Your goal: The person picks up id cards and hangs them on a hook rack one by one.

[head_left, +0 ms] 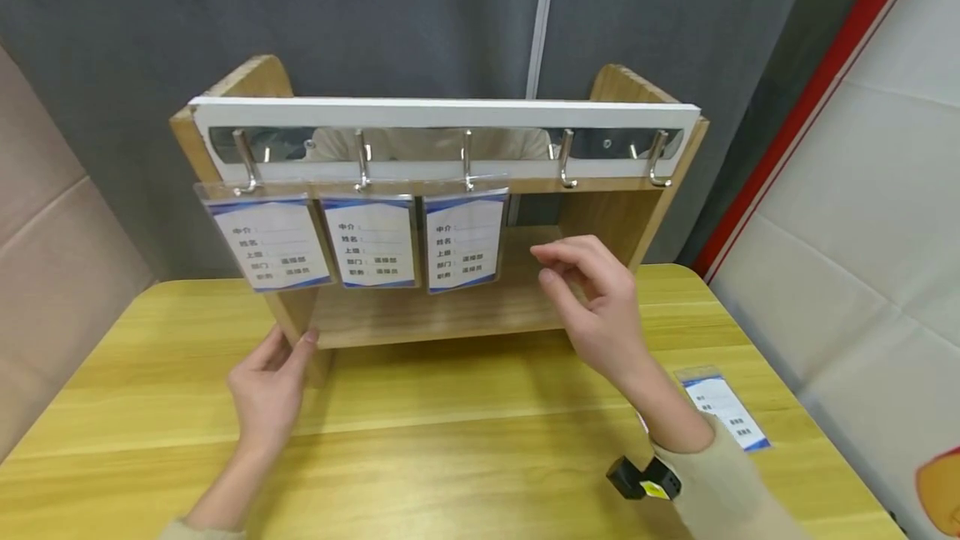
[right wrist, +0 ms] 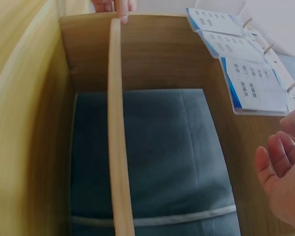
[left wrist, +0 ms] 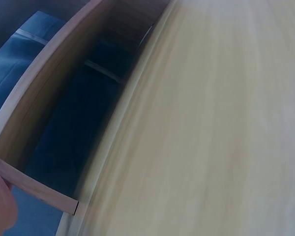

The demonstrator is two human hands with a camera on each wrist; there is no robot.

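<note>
A wooden rack [head_left: 420, 327] stands on the table, with a white hook rail [head_left: 442, 112] along its upper front. Three clear-sleeved name badges hang on its left hooks: a left badge [head_left: 273, 244], a middle badge [head_left: 371, 242] and a third badge [head_left: 463, 240]. My left hand [head_left: 268, 394] grips the rack's lower left side panel, thumb at the shelf's front edge; the right wrist view catches its fingers [right wrist: 122, 11] on the shelf's end. Just right of the third badge, my right hand [head_left: 588, 294] hovers with loosely bent fingers, holding nothing.
Another badge [head_left: 727, 411] lies on the table [head_left: 465, 465] at the right, partly behind my right forearm. Two more metal hooks, a fourth hook [head_left: 567, 161] and a fifth hook [head_left: 658, 158], stick out at the right. A grey curtain [head_left: 420, 15] hangs behind the rack.
</note>
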